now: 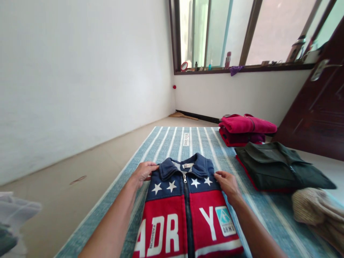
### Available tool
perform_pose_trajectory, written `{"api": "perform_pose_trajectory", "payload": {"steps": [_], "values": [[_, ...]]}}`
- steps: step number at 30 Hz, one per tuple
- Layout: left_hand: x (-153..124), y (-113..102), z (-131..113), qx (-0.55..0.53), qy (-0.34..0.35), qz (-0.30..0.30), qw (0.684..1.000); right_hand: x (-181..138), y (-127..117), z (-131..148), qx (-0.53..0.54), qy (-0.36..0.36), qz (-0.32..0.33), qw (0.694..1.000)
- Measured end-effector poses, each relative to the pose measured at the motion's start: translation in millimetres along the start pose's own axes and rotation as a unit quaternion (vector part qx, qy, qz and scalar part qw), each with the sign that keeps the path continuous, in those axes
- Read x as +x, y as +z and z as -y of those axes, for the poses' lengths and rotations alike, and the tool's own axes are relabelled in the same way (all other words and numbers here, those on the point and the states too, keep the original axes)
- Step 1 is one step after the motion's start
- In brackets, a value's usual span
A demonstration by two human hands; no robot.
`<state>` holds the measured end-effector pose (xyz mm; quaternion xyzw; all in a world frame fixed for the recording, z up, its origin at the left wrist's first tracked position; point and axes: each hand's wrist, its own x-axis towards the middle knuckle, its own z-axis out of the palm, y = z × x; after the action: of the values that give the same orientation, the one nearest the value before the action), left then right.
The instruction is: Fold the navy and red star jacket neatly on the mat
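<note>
Your left hand (143,172) and right hand (228,182) lie flat, fingers released, against the shoulders of the folded navy-and-red zip jacket (185,208) lying mid-width on the blue striped mat (172,141).

1. We are in a room of a home, kneeling over a striped blue mat (193,143) spread under our hands on a bare tiled floor (80,179).
2. Beyond our right hand (228,182), folded clothes sit in small piles: a red stack (245,125) and a dark green garment (279,166).
3. Farther ahead, a windowsill (242,69) carries bottles and toiletries.
4. Right of our right hand stands a dark wooden door (319,107); left of our left hand (143,172) rises a plain white wall (80,71).
</note>
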<state>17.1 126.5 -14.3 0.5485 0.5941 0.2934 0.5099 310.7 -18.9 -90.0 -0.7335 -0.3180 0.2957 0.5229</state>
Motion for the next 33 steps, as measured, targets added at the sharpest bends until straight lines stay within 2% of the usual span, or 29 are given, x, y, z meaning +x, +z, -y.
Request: {"api": "perform_pose_trajectory", "payload": {"steps": [7, 15, 19, 22, 25, 27, 29, 31, 33], "values": [[17, 0, -2, -0.061, -0.001, -0.019, 0.998, -5, 5, 0, -0.058, -0.018, -0.017, 0.998], [28, 5, 20, -0.137, 0.018, -0.078, 0.987, -9, 8, -11, -0.053, -0.065, -0.018, 0.996], [28, 12, 24, -0.139, 0.032, -0.115, 0.983, -12, 5, -5, -0.100, -0.069, -0.016, 0.992], [27, 16, 26, -0.119, 0.044, -0.141, 0.982, -26, 2, 12, -0.197, -0.094, -0.041, 0.975], [25, 18, 27, -0.091, 0.052, -0.150, 0.983, -57, 3, 34, -0.309, -0.207, -0.054, 0.927], [25, 18, 27, -0.075, 0.056, -0.153, 0.984, -83, 8, 45, -0.340, -0.281, -0.018, 0.897], [26, 17, 28, -0.056, 0.060, -0.160, 0.984, -108, 16, 49, -0.360, -0.323, 0.054, 0.874], [28, 16, 28, -0.036, 0.064, -0.173, 0.982, -126, 23, 48, -0.381, -0.318, 0.127, 0.859], [29, 16, 29, -0.016, 0.067, -0.185, 0.980, -135, 27, 44, -0.395, -0.289, 0.172, 0.855]]}}
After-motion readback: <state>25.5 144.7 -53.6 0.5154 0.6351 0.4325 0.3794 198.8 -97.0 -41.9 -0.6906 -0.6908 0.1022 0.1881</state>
